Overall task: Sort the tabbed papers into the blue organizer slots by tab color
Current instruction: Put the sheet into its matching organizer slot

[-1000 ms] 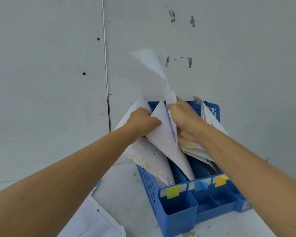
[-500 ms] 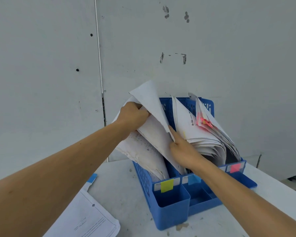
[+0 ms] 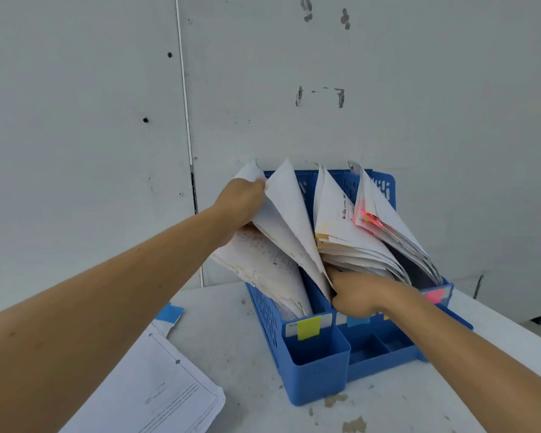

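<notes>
1. Wall [image 3: 388, 73]: grey, scuffed, at the far side.
2. Tabletop [image 3: 231, 354]: white, stained.
3. Blue organizer [image 3: 316, 379]: stands against the wall, with paper slots far and small trays near.
4. Left bundle [image 3: 263, 270], middle bundle [image 3: 341, 242], right bundle [image 3: 384, 220]: tabbed papers fanned out in the slots.
5. Loose printed sheets [image 3: 156, 392]: lie near left on the tabletop.
6. Single sheet [image 3: 285, 214]: stands between the left and middle bundles.
7. Your left grip [image 3: 241, 204]: curled round the top of the left bundle.
8. Your right grip [image 3: 353, 295]: pinches the single sheet's lower end.
9. Slot labels, left to right: yellow label [image 3: 308, 327], blue label [image 3: 358, 321], pink label [image 3: 434, 295].
</notes>
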